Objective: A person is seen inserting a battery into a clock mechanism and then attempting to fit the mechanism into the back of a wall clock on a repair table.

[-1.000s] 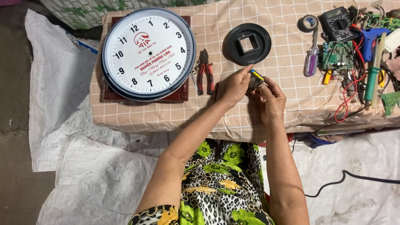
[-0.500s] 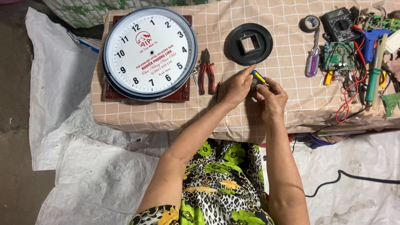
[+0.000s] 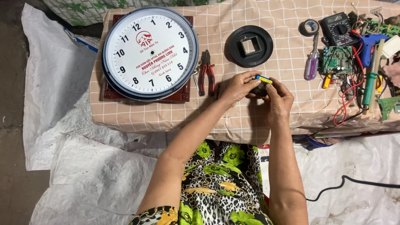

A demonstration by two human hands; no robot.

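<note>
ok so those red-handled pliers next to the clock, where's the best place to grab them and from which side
Grip the red-handled pliers by the two red handles, probably from above. They lie flat on the checked table cover, handles toward the person, metal jaws pointing away. The clock crowds their left, so come slightly from the right.

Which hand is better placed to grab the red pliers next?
Left. The left hand is beside the red pliers; the right hand is on the far side, both gripping the small black part.

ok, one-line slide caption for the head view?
Both hands, left hand and right hand, hold a small dark module with battery over a checked table, beside a wall clock.
</note>
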